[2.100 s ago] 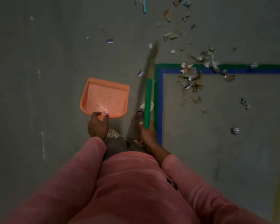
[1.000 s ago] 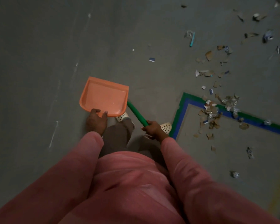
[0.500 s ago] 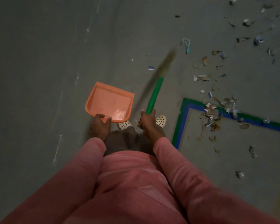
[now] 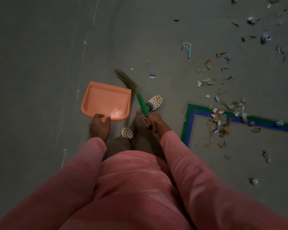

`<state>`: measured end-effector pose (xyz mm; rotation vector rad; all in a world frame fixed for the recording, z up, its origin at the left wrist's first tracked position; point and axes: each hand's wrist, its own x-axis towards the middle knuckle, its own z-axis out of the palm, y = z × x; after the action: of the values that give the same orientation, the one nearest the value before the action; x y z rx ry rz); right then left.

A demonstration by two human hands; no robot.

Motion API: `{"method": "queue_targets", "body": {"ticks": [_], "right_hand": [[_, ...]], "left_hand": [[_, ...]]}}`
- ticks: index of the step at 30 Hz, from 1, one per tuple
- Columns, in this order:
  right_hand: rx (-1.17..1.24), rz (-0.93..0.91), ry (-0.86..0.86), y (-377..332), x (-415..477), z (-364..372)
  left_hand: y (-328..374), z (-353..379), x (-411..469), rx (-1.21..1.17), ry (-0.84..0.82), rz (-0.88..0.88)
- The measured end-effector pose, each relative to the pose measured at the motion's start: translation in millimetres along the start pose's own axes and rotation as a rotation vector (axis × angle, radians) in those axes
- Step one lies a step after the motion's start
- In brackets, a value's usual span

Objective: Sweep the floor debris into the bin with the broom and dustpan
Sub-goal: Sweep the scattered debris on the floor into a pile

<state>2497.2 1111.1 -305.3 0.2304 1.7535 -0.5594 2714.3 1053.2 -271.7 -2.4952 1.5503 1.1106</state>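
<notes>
One orange plastic dustpan (image 4: pixel 105 101), shallow with a raised rim and a faint shine on its near corner, sits left of centre above the grey floor (image 4: pixel 40 63); whether it touches the floor cannot be told. The left hand (image 4: pixel 100 125) has its grip on the pan's near edge, fingers curled over the rim. One broom (image 4: pixel 140 101) lies just right of the pan, its green handle slanting away to the far left and ending in a blurred tuft of brown bristles; the right hand (image 4: pixel 154 121) is closed round the handle's near end. Two pale perforated shoes (image 4: pixel 155 102) show between the hands, the nearer one half hidden by a trouser leg. Debris (image 4: pixel 219 120) is scattered far right, well apart from the pan, in scraps too small and dim to count, some lying across a green-and-blue tape corner (image 4: pixel 189 113). Pink sleeves fill the near edge.
</notes>
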Motion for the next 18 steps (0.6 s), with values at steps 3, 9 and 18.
{"method": "queue_targets", "body": {"ticks": [3, 9, 18], "right_hand": [[0.126, 0.07, 0.122, -31, 28, -31], [0.357, 0.064, 0.355, -97, 80, -77], [0.054, -0.13, 0.213, -114, 24, -32]], "left_hand": [[26, 11, 4, 0.029, -0.037, 0.041], [83, 38, 17, 0.089, -0.107, 0.113], [152, 48, 32, 0.032, -0.023, 0.047]]}}
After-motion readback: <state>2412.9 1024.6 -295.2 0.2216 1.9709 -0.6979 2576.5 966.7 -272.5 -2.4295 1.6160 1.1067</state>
